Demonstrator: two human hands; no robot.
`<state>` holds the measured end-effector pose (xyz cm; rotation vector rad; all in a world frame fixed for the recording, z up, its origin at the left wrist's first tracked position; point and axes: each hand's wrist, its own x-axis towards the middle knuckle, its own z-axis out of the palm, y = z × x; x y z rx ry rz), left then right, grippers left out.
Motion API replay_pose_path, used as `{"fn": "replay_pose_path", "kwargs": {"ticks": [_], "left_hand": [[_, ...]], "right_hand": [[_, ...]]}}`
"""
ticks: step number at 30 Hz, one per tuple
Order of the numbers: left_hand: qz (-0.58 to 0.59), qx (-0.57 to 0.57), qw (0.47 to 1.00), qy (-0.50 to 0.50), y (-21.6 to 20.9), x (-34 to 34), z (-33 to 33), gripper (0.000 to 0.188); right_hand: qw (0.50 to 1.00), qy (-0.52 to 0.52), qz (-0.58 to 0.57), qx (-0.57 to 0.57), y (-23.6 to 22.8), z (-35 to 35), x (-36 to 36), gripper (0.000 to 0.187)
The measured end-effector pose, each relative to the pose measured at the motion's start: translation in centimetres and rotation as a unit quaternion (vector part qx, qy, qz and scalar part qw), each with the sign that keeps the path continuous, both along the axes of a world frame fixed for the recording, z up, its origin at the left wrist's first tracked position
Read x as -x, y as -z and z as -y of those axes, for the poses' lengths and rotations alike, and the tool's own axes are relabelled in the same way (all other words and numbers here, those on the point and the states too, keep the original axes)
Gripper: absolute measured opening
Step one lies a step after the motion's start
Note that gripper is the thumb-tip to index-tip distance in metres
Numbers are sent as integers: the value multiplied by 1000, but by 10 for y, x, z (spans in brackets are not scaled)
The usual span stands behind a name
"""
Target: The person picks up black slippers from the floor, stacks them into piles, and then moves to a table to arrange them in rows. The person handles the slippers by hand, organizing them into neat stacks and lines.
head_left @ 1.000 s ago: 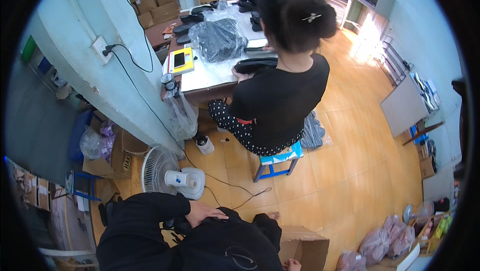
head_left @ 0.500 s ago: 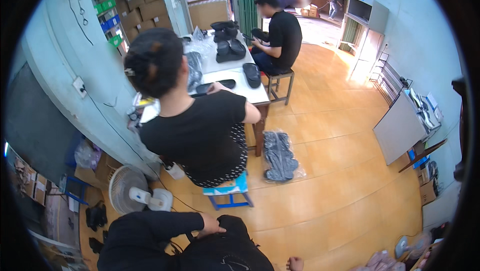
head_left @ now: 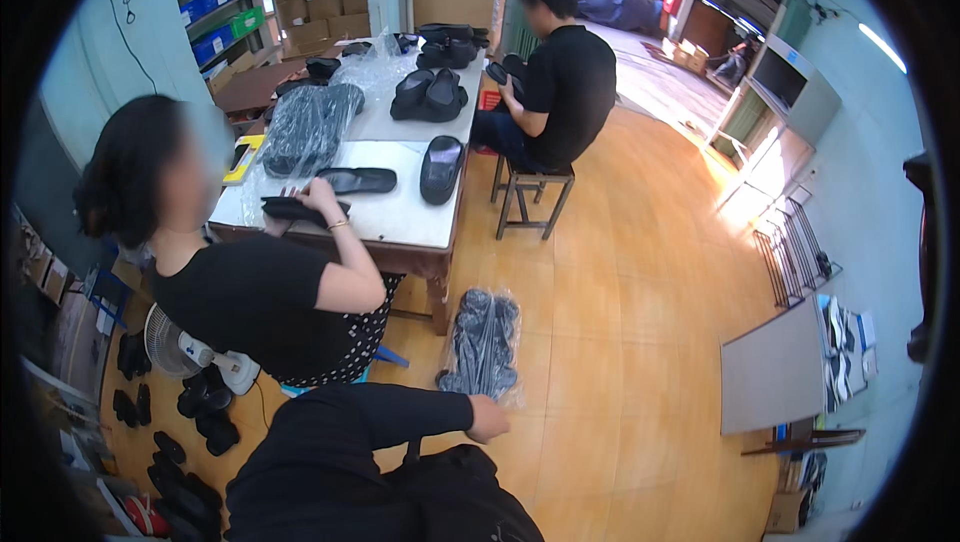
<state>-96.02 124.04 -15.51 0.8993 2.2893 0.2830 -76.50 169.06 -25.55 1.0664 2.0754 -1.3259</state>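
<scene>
Fingers of the right hand (head_left: 487,418) curl loosely, gripping nothing (the left hand is out of sight), just below a clear plastic bag of black soles (head_left: 483,342) lying on the wooden floor (head_left: 620,342) beside the white table (head_left: 400,212). A seated co-worker's hand (head_left: 322,197) presses a black sole (head_left: 292,209).

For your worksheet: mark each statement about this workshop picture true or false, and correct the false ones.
1. A clear bag of dark shoe soles lies on the wooden floor beside the table leg. True.
2. The wearer's right hand grips that bag firmly. False: it hovers just below the bag, and no grip shows.
3. The person on the stool faces away from the camera. True.
4. The table is bare. False: dark soles and plastic bags lie on it.
5. A small white fan stands on the floor at the left. True.
6. The wearer's left hand is raised high. False: it is not in view.
</scene>
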Motion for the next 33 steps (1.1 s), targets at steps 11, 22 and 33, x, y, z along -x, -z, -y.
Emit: {"fn": "replay_pose_path", "kwargs": {"ticks": [11,22,33], "left_hand": [[31,-35,920,-389,98,240,-28,43],[19,-29,709,-704,118,362,-14,43],[76,-8,808,-584,158,742,13,48]], "right_hand": [[982,-30,172,71,79,-165,252,27],[989,-85,-123,-8,-18,-341,899,34],[946,-272,173,19,48,-136,1113,39]]}}
